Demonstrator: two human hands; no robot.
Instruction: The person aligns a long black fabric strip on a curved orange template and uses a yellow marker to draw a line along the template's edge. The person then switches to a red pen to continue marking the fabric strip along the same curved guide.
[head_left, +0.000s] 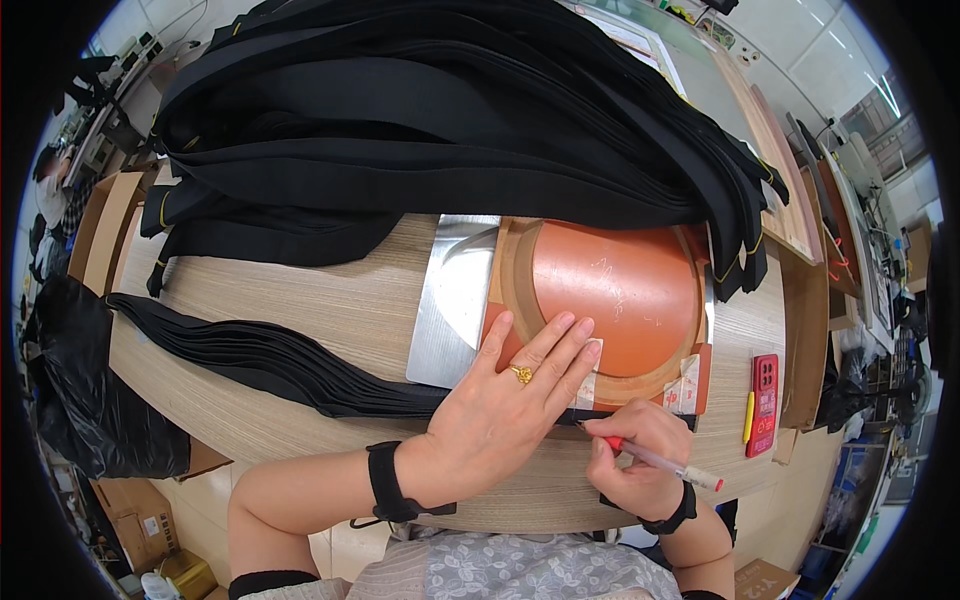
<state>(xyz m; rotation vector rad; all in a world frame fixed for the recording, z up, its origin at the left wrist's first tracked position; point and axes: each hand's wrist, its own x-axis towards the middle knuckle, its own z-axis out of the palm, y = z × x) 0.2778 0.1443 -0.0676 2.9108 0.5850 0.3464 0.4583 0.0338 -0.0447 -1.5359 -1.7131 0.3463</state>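
Note:
My left hand (517, 390) lies flat with its fingers apart on the lower left of an orange curved form (615, 292) framed in wood. Under the form sits a silvery metal plate (450, 307). In my right hand (645, 457) is a pen (664, 466) with a red grip, its tip at a black fabric strip (585, 417) along the form's near edge. A bundle of black strips (247, 345) runs left from beneath my left hand. White tape pieces (681, 386) stick to the form's near corner, and faint marks show on its orange surface.
A large heap of black strips (420, 112), tied with yellow bands, covers the table's far side. A red case (763, 405) and a yellow tool (748, 417) lie at right on the wood-grain table (330, 281). A black plastic bag (105, 390) hangs at the left edge. Another person (52, 187) is far left.

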